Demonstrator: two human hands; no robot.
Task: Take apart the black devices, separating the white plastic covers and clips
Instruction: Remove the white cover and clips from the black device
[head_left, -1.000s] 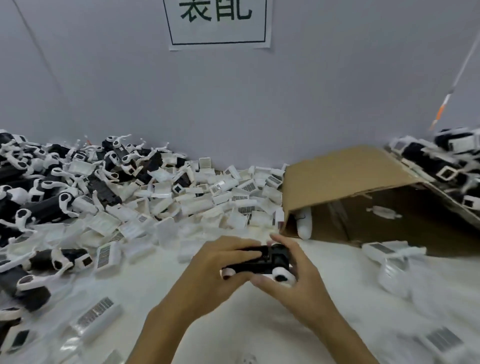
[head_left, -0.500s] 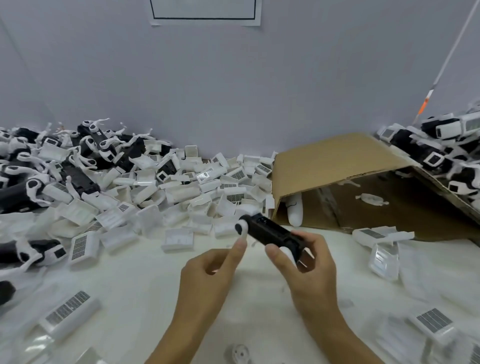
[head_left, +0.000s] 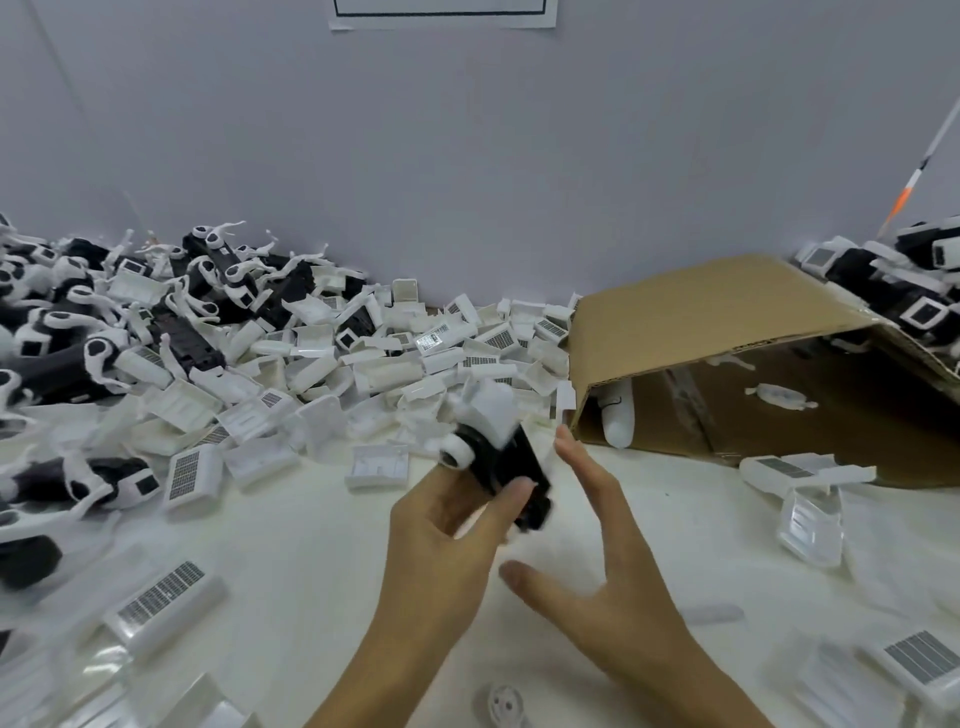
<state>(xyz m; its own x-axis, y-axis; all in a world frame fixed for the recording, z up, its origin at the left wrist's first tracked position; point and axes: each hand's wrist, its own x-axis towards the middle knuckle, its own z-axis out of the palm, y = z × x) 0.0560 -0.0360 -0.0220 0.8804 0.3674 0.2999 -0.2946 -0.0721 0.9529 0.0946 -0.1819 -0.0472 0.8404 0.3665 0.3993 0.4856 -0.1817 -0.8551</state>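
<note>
Head view: the left hand (head_left: 441, 525) curls thumb and fingers round the lower end of a black device (head_left: 511, 467), holding it tilted above the white table (head_left: 311, 545), near the middle of the scene. A white cover (head_left: 491, 410) and a round white clip (head_left: 456, 451) sit on its far end. The right hand (head_left: 608, 566) is spread flat just right of the device, fingers straight, holding nothing.

The step looks like mid-strip: the cover is not yet off. Next, I judge, the right hand must pinch that cover and pull it free.

Half a second ago the right hand gripped the device and the left only touched its tip; now the grip has swapped.

Far left lies the pile of devices and covers (head_left: 363, 364); a cardboard box (head_left: 727, 332) lies far right.
</note>
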